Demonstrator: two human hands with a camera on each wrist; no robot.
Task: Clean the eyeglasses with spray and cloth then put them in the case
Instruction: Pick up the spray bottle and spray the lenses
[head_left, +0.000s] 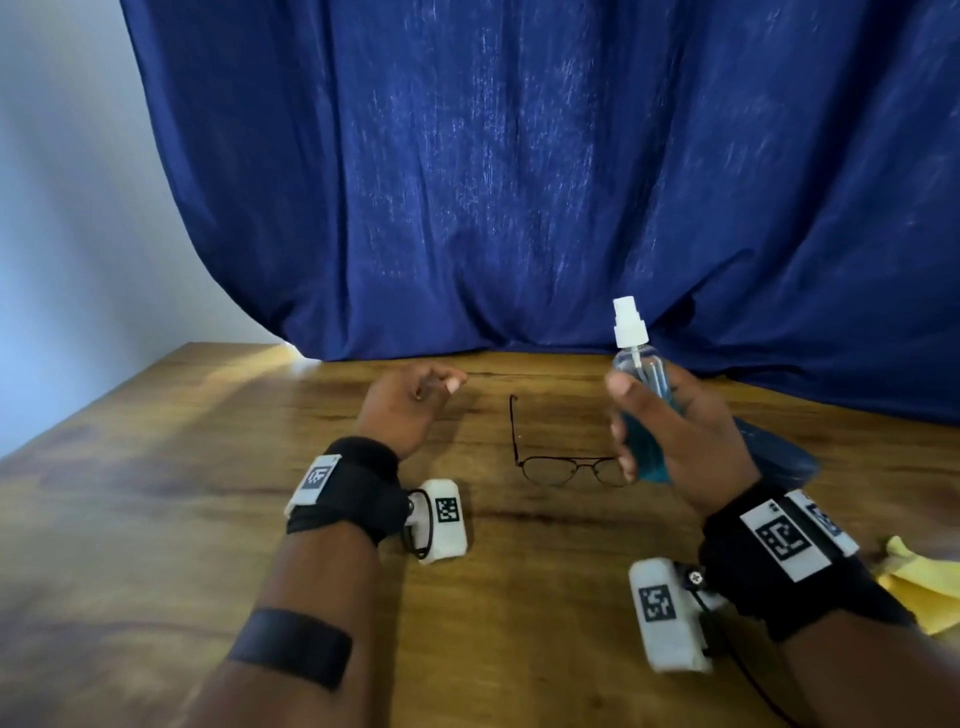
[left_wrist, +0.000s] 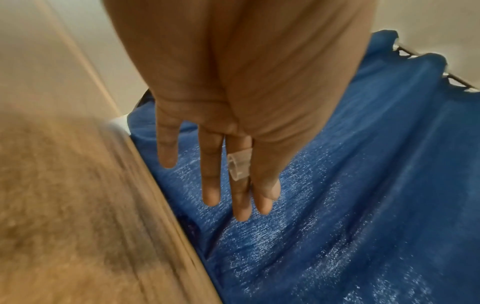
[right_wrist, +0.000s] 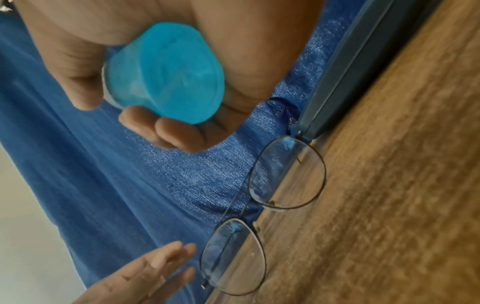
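Thin dark-framed eyeglasses (head_left: 566, 465) (right_wrist: 285, 174) lie on the wooden table (head_left: 208, 467), temples unfolded and pointing away from me. My right hand (head_left: 675, 441) (right_wrist: 168, 131) grips a clear spray bottle (head_left: 641, 405) (right_wrist: 168, 76) of blue liquid, held upright above the right lens, its white nozzle uncapped. My left hand (head_left: 441, 379) (left_wrist: 249, 195) hovers left of the glasses, thumb pinching a small clear cap (left_wrist: 239, 166) against nearly straight fingers. A dark blue case (head_left: 779, 452) (right_wrist: 350, 72) lies behind my right hand, partly hidden.
A yellow cloth (head_left: 919, 582) lies crumpled at the table's right edge beside my right wrist. A blue curtain (head_left: 519, 182) hangs down to the table's far edge. A pale wall stands at the left.
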